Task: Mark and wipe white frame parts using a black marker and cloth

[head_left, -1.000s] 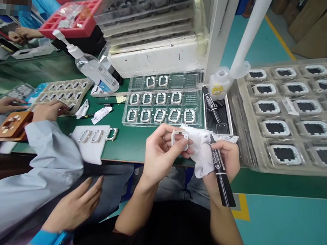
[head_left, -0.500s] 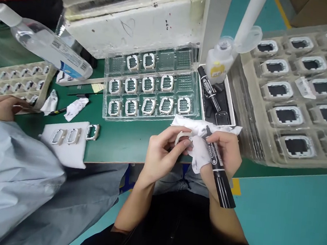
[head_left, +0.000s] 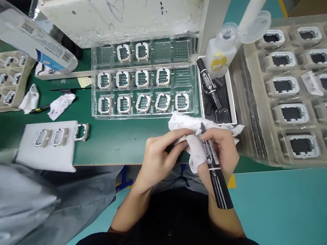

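Observation:
My left hand (head_left: 160,153) is closed round a small silver frame, now almost hidden behind its fingers. My right hand (head_left: 223,149) grips a black marker pen (head_left: 212,167) and a white cloth (head_left: 198,141) wrapped over a finger, pressed against the frame. Both hands meet over the front edge of the green table (head_left: 115,141). Just behind them lies a clear plastic tray (head_left: 146,80) holding several silver frames in pockets.
A small white box (head_left: 233,106) with black markers and a white bottle (head_left: 221,51) stands right of the tray. Stacked clear trays (head_left: 299,89) of larger frames fill the right. Left: three frames on a white pad (head_left: 45,153), a co-worker's grey sleeve (head_left: 14,200), a tilted bottle (head_left: 32,38).
The view has tipped down and closer. My left fingers have turned the frame edge-on and closed over it, with the cloth-wrapped finger still against it. The co-worker's hand has left the view.

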A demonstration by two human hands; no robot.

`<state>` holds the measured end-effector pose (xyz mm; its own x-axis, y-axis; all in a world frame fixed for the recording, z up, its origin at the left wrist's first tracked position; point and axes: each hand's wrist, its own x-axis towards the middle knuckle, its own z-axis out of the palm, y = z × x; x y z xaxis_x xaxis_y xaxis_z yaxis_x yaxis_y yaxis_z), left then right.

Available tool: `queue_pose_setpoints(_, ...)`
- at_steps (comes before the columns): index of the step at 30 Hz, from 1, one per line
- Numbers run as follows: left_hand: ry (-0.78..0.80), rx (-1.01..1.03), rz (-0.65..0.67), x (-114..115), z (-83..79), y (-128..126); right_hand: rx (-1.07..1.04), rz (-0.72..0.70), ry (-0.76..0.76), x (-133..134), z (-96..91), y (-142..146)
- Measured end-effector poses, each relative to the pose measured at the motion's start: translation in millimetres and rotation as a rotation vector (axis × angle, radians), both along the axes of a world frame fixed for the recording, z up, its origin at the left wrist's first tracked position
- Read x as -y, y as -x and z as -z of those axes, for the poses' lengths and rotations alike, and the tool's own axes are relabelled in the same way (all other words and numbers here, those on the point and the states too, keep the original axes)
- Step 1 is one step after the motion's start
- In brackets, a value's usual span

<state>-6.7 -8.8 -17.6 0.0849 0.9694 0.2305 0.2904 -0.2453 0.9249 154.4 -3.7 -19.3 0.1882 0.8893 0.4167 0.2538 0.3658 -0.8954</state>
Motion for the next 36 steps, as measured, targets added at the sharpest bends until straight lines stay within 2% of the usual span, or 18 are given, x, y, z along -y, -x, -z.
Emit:
queue_pose_setpoints(3, -0.008, -0.017, 0.008, -1.0, -0.2, -0.9, 0.007, -0.016, 0.008, 1.8, 0.2, -1.5)
queue_pose_setpoints(6, 0.052, 0.026, -0.01, -2.0, -0.4, -2.1, -0.094, 0.006, 0.047, 4.6, 1.5, -2.6)
queue_pose_setpoints(9, 0.149, 0.139, -0.028, -2.0, 0.0, -3.1, -0.169, 0.028, 0.077, 6.1, 3.6, -3.4)
queue_pose_setpoints(13, 0.256, 0.324, -0.014, -1.3, 1.1, -4.2, -0.131, 0.026, 0.043, 5.2, 5.8, -5.3)
queue_pose_setpoints(16, 0.298, 0.39, -0.011, -1.9, 0.5, -4.7, -0.099, 0.034, 0.045, 4.3, 5.9, -7.1)
queue_pose_setpoints(28, 0.393, 0.523, -0.024, -7.5, -7.9, -1.8, -0.114, 0.039, -0.01, 2.8, 6.5, -6.2)
queue_pose_setpoints(36, 0.426, 0.518, -0.044, -9.1, -7.3, -0.5, -0.094, 0.059, 0.051, 5.1, 6.3, -6.4)
